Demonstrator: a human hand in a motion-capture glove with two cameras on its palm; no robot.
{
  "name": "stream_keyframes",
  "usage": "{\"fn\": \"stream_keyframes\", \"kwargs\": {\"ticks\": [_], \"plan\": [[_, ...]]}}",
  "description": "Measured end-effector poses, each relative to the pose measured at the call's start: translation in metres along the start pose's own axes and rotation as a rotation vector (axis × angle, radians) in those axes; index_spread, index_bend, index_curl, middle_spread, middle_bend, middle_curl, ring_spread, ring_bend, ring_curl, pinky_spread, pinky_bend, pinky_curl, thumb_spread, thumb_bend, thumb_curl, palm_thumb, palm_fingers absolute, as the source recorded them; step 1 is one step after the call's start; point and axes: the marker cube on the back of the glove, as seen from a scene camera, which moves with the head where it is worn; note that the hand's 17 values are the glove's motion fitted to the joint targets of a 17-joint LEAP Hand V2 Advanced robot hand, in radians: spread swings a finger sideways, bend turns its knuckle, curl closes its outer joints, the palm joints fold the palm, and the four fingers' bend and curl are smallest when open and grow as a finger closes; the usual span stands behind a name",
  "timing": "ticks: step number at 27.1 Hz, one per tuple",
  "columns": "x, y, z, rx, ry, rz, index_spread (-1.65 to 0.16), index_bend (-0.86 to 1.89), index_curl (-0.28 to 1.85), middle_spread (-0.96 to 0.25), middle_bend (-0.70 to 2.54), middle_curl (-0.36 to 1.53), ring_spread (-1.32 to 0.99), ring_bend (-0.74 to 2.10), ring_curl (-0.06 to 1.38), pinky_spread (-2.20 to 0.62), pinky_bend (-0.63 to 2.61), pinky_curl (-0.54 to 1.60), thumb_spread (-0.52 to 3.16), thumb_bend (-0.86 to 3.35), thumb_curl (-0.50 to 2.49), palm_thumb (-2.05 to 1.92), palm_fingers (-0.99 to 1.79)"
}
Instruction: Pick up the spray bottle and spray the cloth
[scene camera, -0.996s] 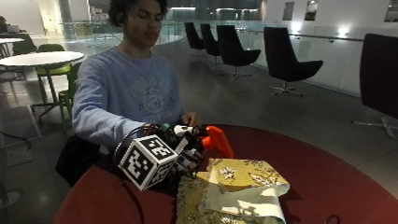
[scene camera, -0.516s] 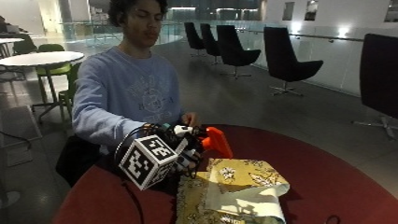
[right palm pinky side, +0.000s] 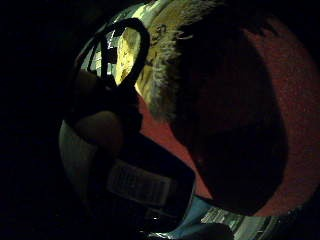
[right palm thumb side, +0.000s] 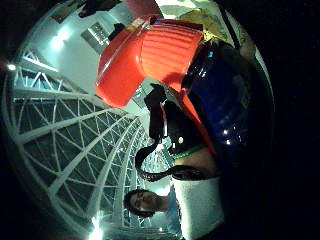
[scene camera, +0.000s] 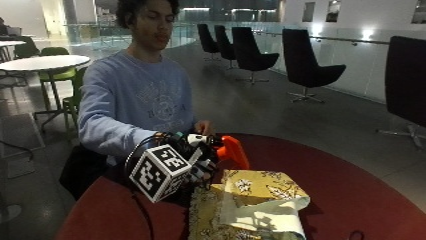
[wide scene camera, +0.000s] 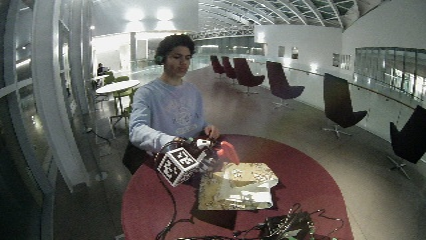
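One cloth (scene camera: 249, 207), yellow with dark pattern, rumpled and partly folded back, lying nearest on red round tabletop (scene camera: 359, 195). One spray bottle (scene camera: 233, 151), orange head over dark blue body, held upright just behind cloth's far edge. One gloved right hand (scene camera: 200, 162), grip curled round spray bottle. One bare hand (scene camera: 203, 127), farther back at tabletop rim.

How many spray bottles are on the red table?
1. The spray bottle, with its orange head, is held in the gloved right hand just above the table, beside the yellow cloth. Another could hide behind the hand.
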Motion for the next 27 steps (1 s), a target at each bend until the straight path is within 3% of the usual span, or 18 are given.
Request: {"fn": "stream_keyframes", "kwargs": {"ticks": [8,17,27], "plan": [[-0.03,0.011,0.04,0.046,-0.128,-0.286,-0.15,0.15,0.4,-0.04,0.3,0.5,0.0,0.46,0.42,0.26,0.2,0.35,1.18,-0.02,0.36,0.58,1.12],[-0.078,0.019,0.14,-0.016,-0.234,-0.696,-0.16,0.16,0.4,-0.04,0.31,0.5,-0.01,0.46,0.42,0.24,0.16,0.34,1.16,-0.01,0.37,0.62,1.1],[-0.102,0.009,0.257,-0.117,-0.224,-0.849,-0.18,0.17,0.42,-0.05,0.31,0.5,-0.03,0.45,0.42,0.23,0.14,0.3,1.14,-0.02,0.38,0.63,1.07]]}}
